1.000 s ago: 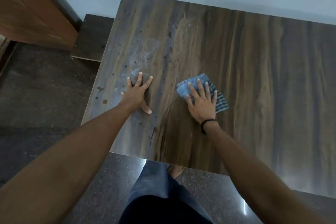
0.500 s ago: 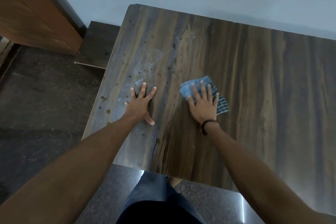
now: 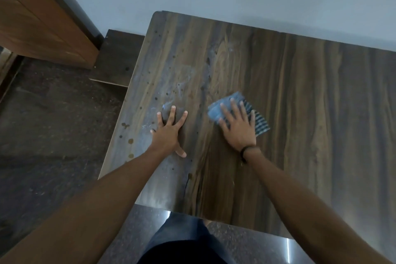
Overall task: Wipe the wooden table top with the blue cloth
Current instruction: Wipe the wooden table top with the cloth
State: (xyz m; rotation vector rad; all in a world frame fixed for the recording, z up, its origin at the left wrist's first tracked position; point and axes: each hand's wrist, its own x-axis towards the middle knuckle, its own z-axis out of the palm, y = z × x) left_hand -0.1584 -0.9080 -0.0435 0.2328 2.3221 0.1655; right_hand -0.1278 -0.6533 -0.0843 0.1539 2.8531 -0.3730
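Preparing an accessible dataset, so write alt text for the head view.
A person's right hand presses a blue cloth flat on a wooden table top, while the left hand rests spread on its spotted, smudged left part.

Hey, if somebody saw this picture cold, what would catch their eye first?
The right hand pressing flat on the blue cloth in the middle of the table, a black band at its wrist. Then the left hand, spread flat on the wood near the left edge, among dark spots and pale smears.
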